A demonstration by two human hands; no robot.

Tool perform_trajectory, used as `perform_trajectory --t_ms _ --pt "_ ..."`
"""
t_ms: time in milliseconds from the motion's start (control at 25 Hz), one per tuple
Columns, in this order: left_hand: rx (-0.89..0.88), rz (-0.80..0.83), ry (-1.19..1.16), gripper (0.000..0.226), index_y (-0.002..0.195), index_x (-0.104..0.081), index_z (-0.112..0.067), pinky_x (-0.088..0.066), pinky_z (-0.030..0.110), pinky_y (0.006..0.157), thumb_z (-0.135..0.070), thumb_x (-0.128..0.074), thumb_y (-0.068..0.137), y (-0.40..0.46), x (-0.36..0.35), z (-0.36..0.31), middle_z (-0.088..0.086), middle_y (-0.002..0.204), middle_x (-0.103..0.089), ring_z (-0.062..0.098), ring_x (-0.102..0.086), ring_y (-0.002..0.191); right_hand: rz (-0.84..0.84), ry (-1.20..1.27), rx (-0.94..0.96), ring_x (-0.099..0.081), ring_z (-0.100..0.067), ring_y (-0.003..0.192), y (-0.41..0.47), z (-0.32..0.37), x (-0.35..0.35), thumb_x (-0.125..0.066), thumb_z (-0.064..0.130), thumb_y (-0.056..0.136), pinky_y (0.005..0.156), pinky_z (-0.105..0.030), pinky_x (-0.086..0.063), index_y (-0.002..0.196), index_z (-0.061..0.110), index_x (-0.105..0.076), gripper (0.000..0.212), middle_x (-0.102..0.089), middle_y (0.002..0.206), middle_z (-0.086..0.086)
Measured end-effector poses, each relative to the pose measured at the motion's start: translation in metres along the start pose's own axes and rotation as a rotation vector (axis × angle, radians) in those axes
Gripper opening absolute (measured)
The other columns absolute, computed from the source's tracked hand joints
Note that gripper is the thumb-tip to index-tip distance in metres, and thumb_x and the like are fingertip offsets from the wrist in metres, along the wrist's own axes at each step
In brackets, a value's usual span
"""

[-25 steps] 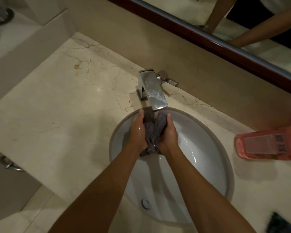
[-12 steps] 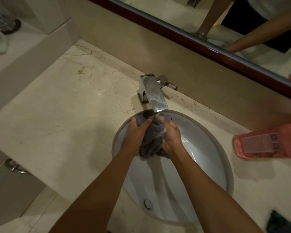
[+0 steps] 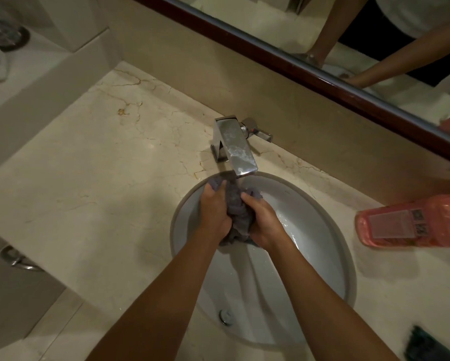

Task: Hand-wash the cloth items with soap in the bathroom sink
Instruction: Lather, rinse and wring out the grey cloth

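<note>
Beige marble countertop (image 3: 93,194), veined and cracked in places, surrounds 1 oval white sink (image 3: 320,246) set beneath it. Chrome faucet (image 3: 235,145) stands at the back rim, its flat spout reaching out over the basin; its lever projects to the right. Water droplets and a wet sheen show on the right inner wall of the sink, and the drain (image 3: 226,314) sits at the near end of the bowl.

Both hands are together over the far half of the basin, directly below the spout tip. The left hand (image 3: 214,208) and right hand (image 3: 261,221) each have fingers curled round 1 bunched gray cloth (image 3: 235,207) — clamped on it from either side, with folds showing between the palms, above the left fingers and below the wrists. The cloth is held above the sink, not lying on its floor.

1 pink bottle (image 3: 411,224) lies on its side on the countertop to the right of the sink, label uppermost. A dark object (image 3: 427,345) sits at the lower right corner — not identifiable. A mirror (image 3: 296,27) in a dark frame runs along the back wall.
</note>
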State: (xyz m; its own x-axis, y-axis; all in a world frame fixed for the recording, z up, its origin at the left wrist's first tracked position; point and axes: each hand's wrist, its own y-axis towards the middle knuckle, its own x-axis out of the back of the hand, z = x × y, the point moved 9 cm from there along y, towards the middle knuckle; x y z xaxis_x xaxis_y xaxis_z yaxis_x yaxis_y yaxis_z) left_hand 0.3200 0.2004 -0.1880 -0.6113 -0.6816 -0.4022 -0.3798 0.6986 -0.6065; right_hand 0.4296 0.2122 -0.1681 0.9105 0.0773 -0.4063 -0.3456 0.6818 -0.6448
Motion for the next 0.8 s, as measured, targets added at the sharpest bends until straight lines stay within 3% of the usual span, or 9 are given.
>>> perform_trajectory --t_ms 120,240,320,400,480,640,720,800 --pt "0.006 -0.045 0.03 0.026 0.121 -0.062 -0.003 -0.061 0.042 0.078 -0.021 -0.056 0.103 0.0 0.0 -0.004 0.022 0.11 -0.072 0.035 -0.073 0.098 -0.037 -0.017 0.03 -0.071 -0.032 0.105 0.004 0.001 0.0 -0.06 0.013 0.099 0.091 -0.046 -0.057 0.127 0.005 -0.053 0.029 -0.07 0.118 -0.022" --pt "-0.067 -0.036 0.116 0.028 0.118 -0.064 -0.002 -0.061 0.044 0.084 -0.023 -0.051 0.105 0.002 -0.004 -0.015 0.019 0.108 -0.074 0.034 -0.073 0.099 -0.207 -0.306 0.114 -0.073 -0.027 0.083 0.012 0.014 0.005 -0.062 0.021 0.099 0.064 -0.033 -0.06 0.106 0.005 -0.057 0.018 -0.072 0.096 -0.015" --pt "-0.113 -0.029 0.194 0.029 0.117 -0.065 -0.004 -0.061 0.042 0.085 -0.026 -0.048 0.106 0.001 -0.007 -0.021 0.015 0.107 -0.074 0.03 -0.073 0.1 -0.259 -0.381 0.162 -0.072 -0.025 0.078 0.015 0.022 0.007 -0.063 0.027 0.098 0.061 -0.029 -0.058 0.097 0.005 -0.064 0.023 -0.072 0.086 -0.011" --pt "-0.175 0.006 0.274 0.021 0.119 -0.063 -0.012 -0.061 0.035 0.081 -0.024 -0.053 0.105 -0.001 -0.009 -0.027 0.008 0.109 -0.074 0.024 -0.073 0.102 -0.278 -0.352 0.165 -0.074 -0.022 0.084 0.014 0.027 0.008 -0.06 0.03 0.1 0.068 -0.028 -0.06 0.103 0.005 -0.07 0.026 -0.076 0.092 -0.011" --pt "-0.232 0.094 0.371 0.024 0.124 -0.059 -0.021 -0.06 0.035 0.086 -0.021 -0.061 0.1 -0.001 -0.009 -0.032 0.001 0.116 -0.073 0.019 -0.071 0.108 -0.242 -0.259 0.12 -0.074 -0.026 0.096 0.016 0.025 0.013 -0.057 0.028 0.102 0.082 -0.035 -0.062 0.116 0.007 -0.067 0.028 -0.075 0.105 -0.014" --pt "-0.204 0.237 0.47 0.045 0.137 -0.049 -0.017 -0.058 0.039 0.093 -0.009 -0.065 0.096 0.002 0.0 -0.024 0.007 0.123 -0.071 0.024 -0.069 0.113 -0.058 0.032 0.007 -0.069 -0.035 0.109 0.013 0.026 0.013 -0.06 -0.003 0.094 0.095 -0.046 -0.057 0.131 0.004 -0.054 0.038 -0.067 0.121 -0.022" --pt "-0.119 0.168 0.465 0.041 0.131 -0.053 -0.016 -0.058 0.043 0.094 -0.019 -0.07 0.094 0.004 0.014 -0.017 0.005 0.116 -0.073 0.025 -0.071 0.109 -0.02 0.184 -0.012 -0.064 -0.039 0.118 0.018 0.027 0.018 -0.058 -0.007 0.09 0.102 -0.05 -0.052 0.128 0.002 -0.054 0.039 -0.061 0.128 -0.029" --pt "-0.056 0.129 0.462 0.04 0.12 -0.065 -0.013 -0.058 0.041 0.093 -0.038 -0.073 0.09 0.005 0.028 -0.007 0.004 0.106 -0.077 0.024 -0.072 0.104 0.029 0.381 -0.039 -0.054 -0.04 0.13 0.022 0.025 0.014 -0.067 -0.004 0.083 0.118 -0.048 -0.036 0.136 -0.004 -0.05 0.055 -0.052 0.138 -0.035"
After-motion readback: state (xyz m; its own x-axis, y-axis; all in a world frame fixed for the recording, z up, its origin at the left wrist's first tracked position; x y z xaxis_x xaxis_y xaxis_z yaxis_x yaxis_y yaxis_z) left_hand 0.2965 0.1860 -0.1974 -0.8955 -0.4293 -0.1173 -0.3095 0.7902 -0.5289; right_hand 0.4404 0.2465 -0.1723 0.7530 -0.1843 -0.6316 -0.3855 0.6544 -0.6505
